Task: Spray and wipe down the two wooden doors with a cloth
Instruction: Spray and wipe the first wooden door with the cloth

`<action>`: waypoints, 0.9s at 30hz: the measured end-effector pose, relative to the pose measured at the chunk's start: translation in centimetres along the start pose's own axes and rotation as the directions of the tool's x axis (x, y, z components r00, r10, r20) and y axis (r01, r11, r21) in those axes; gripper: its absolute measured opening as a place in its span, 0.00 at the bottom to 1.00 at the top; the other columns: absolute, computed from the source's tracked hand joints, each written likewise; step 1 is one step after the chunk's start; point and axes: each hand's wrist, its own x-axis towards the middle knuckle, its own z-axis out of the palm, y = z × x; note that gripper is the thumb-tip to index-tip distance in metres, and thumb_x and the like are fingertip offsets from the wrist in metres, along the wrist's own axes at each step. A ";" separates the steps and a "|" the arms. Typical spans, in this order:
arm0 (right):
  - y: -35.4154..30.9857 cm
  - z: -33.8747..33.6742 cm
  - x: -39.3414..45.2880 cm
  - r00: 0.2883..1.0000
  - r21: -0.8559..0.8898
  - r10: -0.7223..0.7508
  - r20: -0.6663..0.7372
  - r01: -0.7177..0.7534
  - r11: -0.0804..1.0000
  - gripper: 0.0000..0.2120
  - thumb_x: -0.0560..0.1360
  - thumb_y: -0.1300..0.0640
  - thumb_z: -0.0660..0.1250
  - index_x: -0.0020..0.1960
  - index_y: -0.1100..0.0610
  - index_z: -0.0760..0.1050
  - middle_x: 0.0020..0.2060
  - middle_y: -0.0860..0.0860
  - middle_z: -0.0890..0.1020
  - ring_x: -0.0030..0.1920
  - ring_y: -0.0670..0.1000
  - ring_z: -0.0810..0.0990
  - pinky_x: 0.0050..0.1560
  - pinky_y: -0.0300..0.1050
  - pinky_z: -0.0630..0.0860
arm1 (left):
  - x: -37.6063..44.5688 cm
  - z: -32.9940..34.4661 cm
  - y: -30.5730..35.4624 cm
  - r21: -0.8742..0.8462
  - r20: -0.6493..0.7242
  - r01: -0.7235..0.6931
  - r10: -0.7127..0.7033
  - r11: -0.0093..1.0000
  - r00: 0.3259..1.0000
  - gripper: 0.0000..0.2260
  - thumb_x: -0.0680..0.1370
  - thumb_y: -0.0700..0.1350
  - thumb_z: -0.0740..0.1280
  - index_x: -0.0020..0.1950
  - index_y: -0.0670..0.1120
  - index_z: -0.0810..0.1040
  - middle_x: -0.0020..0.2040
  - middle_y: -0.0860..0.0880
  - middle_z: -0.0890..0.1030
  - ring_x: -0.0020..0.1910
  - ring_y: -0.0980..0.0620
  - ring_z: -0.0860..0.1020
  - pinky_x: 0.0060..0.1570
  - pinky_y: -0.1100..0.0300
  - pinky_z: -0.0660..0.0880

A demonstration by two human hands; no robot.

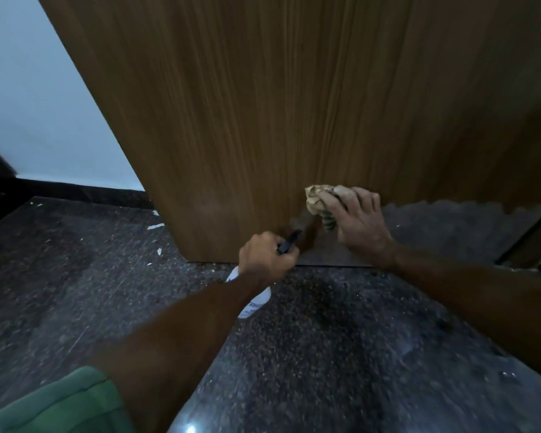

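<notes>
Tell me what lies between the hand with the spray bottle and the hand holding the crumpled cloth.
In the head view, only bare brown wooden door bottom, shadowed, separates left hand from right hand.

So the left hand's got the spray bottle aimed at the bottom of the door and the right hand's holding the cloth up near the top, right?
Not quite: in the head view the right hand presses the cloth low on the door, near its bottom edge. The left hand does grip the spray bottle there.

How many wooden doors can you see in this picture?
1 for certain: the wooden door filling the middle, its bottom edge by the cloth and spray bottle. A dark strip at the far right may belong to a second, but it is unclear.
</notes>
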 end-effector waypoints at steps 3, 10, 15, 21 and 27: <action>-0.6 0.5 0.1 0.996 0.001 0.048 -0.071 -0.049 0.999 0.27 0.76 0.59 0.68 0.75 0.52 0.73 0.64 0.53 0.70 0.60 0.58 0.70 0.56 0.56 0.70 | 0.4 0.6 0.9 -0.027 -0.011 -0.095 0.094 0.995 0.995 0.15 0.77 0.56 0.70 0.34 0.49 0.77 0.30 0.50 0.77 0.33 0.45 0.77 0.36 0.56 0.68; -0.4 4.5 -2.7 0.821 -0.123 -0.539 0.189 0.564 0.817 0.20 0.78 0.53 0.67 0.70 0.54 0.76 0.68 0.56 0.70 0.60 0.59 0.70 0.53 0.54 0.69 | 0.8 0.7 -0.7 -0.088 -0.072 -0.202 0.196 0.976 0.978 0.15 0.76 0.57 0.67 0.34 0.50 0.74 0.27 0.52 0.75 0.27 0.51 0.74 0.31 0.56 0.65; -2.0 4.2 -1.9 0.862 -0.090 -0.488 0.139 0.502 0.860 0.20 0.79 0.54 0.66 0.71 0.55 0.75 0.66 0.55 0.74 0.60 0.58 0.73 0.54 0.54 0.68 | 1.5 0.1 -1.6 -0.165 -0.153 -0.202 0.177 0.965 0.972 0.18 0.78 0.51 0.70 0.31 0.52 0.68 0.25 0.56 0.73 0.24 0.54 0.69 0.28 0.59 0.60; -3.1 6.2 -3.0 0.814 -0.094 -0.546 0.197 0.570 0.816 0.25 0.81 0.57 0.53 0.76 0.58 0.69 0.67 0.55 0.75 0.60 0.58 0.75 0.54 0.53 0.73 | 2.2 -0.5 -3.0 -0.261 -0.207 -0.185 0.132 0.948 0.969 0.16 0.77 0.53 0.69 0.32 0.50 0.71 0.25 0.51 0.73 0.25 0.51 0.71 0.28 0.57 0.64; -5.7 7.7 -2.8 0.788 -0.034 -0.540 0.297 0.574 0.818 0.22 0.80 0.51 0.52 0.67 0.53 0.78 0.65 0.57 0.76 0.59 0.60 0.75 0.55 0.55 0.69 | 2.3 0.5 -3.3 -0.206 -0.165 -0.188 0.155 0.960 0.974 0.15 0.77 0.53 0.70 0.32 0.53 0.71 0.26 0.51 0.74 0.26 0.52 0.73 0.29 0.57 0.64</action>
